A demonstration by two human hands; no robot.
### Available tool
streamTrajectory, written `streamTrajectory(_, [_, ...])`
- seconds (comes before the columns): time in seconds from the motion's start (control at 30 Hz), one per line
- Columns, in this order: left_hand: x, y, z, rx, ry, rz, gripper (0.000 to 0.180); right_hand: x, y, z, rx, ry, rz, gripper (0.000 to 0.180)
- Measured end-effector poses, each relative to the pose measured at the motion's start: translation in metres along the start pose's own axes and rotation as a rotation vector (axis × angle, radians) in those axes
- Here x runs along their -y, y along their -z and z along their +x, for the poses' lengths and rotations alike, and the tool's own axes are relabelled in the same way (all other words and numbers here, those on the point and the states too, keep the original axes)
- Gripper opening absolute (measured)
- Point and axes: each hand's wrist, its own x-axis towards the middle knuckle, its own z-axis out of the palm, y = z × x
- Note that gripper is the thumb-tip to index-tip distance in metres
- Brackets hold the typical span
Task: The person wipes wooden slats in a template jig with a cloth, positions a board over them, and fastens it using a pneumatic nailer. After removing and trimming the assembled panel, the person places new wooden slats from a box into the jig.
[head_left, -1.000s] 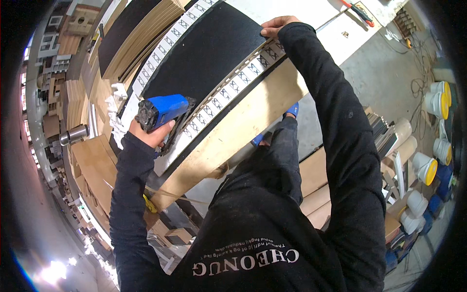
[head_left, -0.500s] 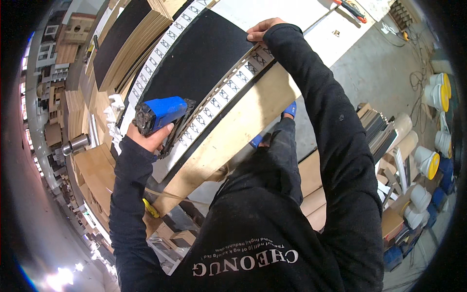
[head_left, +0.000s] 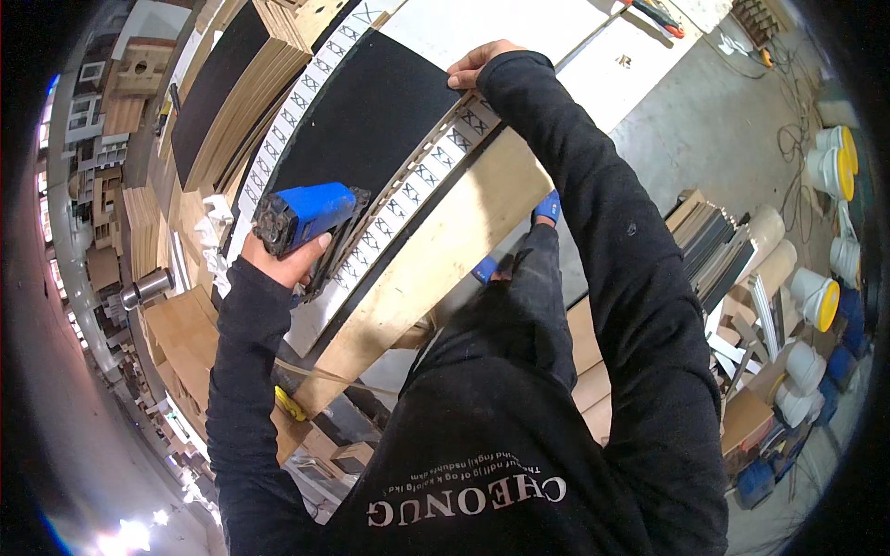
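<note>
Left hand (head_left: 283,259) grips the blue power nailer (head_left: 306,215), which rests on the pale lattice-cut wooden strip (head_left: 417,181) along the near edge of the black curved panel (head_left: 362,120); right hand (head_left: 477,63) presses the same strip at its far end. Long bare timber board (head_left: 445,250) lies just before the strip, nearer the person, and stacked plywood sheets (head_left: 250,83) stand left of the panel. White plastic buckets with yellow lids (head_left: 820,296) sit well apart on the floor at far right, beyond a bundle of flat boards (head_left: 718,255).
</note>
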Motion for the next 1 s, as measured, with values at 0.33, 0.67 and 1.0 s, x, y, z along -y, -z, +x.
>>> streamTrajectory(0.33, [-0.012, -0.005, 0.015, 0.031, -0.050, 0.061, 0.031, -0.001, 0.002, 0.001, 0.000, 0.014, -0.051, 0.025])
streamTrajectory(0.67, [-0.031, -0.014, 0.029, 0.025, 0.008, 0.134, 0.040, -0.005, 0.003, 0.001, -0.013, 0.027, -0.057, 0.022])
streamTrajectory(1.0, [-0.041, -0.014, 0.036, 0.002, -0.016, 0.013, 0.034, -0.004, 0.002, 0.001, 0.010, -0.008, -0.011, 0.022])
